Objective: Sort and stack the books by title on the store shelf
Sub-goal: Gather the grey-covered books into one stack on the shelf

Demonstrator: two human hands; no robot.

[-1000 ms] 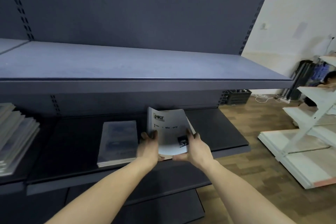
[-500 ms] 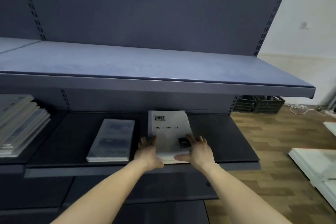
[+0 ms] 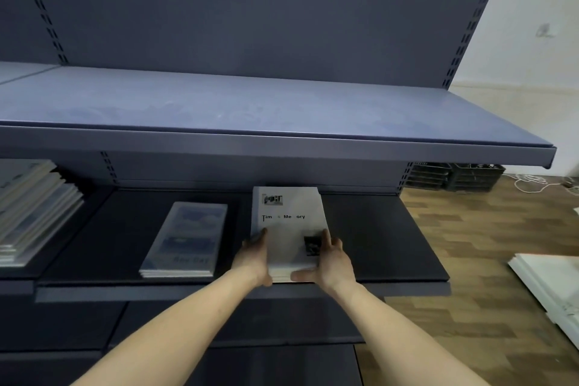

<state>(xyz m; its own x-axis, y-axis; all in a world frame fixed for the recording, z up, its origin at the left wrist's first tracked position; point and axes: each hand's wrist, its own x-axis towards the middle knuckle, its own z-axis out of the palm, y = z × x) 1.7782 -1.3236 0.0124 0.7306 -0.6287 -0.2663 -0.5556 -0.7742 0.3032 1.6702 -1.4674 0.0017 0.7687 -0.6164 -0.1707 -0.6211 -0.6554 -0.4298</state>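
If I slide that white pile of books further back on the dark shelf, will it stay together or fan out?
The white pile looks like several thin, smooth-covered books, so the upper ones may well slip and fan out. Both hands, left hand and right hand, flank its near end, which probably keeps it square. The dark shelf looks flat, so tipping seems unlikely.

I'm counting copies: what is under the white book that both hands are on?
Under the white book page edges of more books show at the stack's front, on the dark shelf. Their covers are hidden. The left hand and right hand flank it.
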